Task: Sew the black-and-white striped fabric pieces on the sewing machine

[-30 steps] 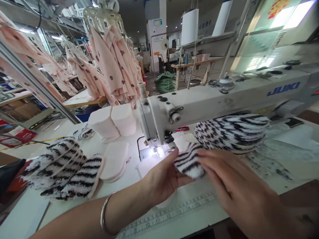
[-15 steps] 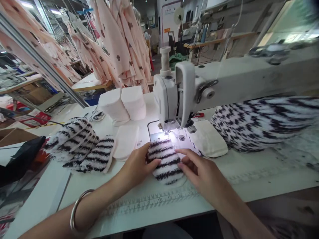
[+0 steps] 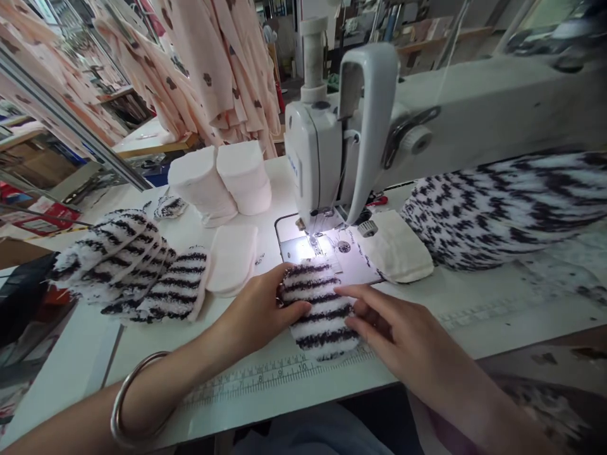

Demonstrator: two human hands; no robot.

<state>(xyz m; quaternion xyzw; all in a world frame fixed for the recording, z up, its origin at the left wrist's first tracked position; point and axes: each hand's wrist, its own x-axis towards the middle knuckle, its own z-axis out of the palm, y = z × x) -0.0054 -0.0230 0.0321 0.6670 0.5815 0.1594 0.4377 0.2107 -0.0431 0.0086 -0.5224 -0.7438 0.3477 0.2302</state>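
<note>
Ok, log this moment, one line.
left hand: on striped plush piece, left side | right hand: same piece, right side | sewing machine: needle area lit

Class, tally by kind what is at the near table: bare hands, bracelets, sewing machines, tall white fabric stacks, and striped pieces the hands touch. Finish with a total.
Hands: 2 (left hand, right hand)
Bracelet: 1
Sewing machine: 1
Tall white stacks: 2
Striped piece touched: 1
Total: 7

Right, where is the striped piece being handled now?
In the head view, the striped piece lies just below and right of centre, between the left hand and right hand, in front of the sewing machine head.
</note>
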